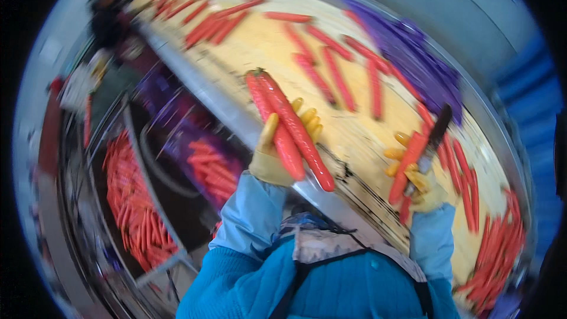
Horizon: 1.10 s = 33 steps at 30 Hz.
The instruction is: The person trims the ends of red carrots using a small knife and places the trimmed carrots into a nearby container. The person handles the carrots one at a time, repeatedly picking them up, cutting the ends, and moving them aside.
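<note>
My left hand (269,166), in a yellow rubber glove, holds two wet carrots side by side, a left carrot (280,144) and a longer right carrot (296,126), above the worktable's near edge. Their stem ends point away from me. My gloved right hand (427,192) grips another carrot (408,164) together with a knife-like tool (438,127). The tool's dark end sticks up and away, and part of its metal shows near my thumb. Behind the hands, loose carrots (339,79) lie on the pale tabletop (266,48).
A purple bag (398,48) lies along the far edge. Heaped carrots (494,252) are at the right end, with more (217,26) at the far left. Below left stand a crate of carrots (137,212) and a purple bag with carrots (212,168). A person (110,22) is at upper left.
</note>
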Available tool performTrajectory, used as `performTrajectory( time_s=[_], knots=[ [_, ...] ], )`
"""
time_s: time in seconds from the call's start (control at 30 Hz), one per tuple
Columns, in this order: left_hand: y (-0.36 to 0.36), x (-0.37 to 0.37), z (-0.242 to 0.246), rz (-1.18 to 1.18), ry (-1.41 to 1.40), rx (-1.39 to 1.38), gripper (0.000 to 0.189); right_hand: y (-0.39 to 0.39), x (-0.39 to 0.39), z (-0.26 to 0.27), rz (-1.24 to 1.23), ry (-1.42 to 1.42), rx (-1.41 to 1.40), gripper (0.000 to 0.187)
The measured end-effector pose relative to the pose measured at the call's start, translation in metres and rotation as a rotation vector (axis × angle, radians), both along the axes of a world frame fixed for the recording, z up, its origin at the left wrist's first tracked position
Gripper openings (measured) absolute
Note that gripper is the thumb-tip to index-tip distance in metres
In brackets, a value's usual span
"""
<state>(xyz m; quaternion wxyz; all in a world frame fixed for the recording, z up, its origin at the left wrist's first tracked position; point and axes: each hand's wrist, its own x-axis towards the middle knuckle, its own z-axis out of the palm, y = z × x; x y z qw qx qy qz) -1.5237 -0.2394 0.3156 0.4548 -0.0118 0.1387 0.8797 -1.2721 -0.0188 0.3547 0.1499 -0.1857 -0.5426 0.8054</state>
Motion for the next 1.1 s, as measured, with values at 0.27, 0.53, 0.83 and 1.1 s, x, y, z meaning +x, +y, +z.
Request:
performTrajectory(
  time_s=[0.27, 0.53, 0.83, 1.1],
  knots=[
    [-0.222, -0.087, -0.021, 0.832, 0.058, -0.224, 0.066, -0.021, -0.107, -0.017, 0.271, -0.120, -0.008, 0.098],
    [-0.256, -0.116, -0.012, 1.010, 0.181, -0.290, 0.043, -0.076, -0.183, 0.010, 0.407, -0.044, -0.081, 0.093],
    [-0.088, -0.018, 0.034, -0.025, 0.429, -0.596, 0.049, -0.155, -0.249, 0.010, 0.481, 0.032, -0.086, 0.073],
    [-0.167, -0.084, 0.015, 0.169, 0.423, -0.602, 0.061, -0.081, -0.201, -0.006, 0.122, 0.008, -0.031, 0.076]
  ],
)
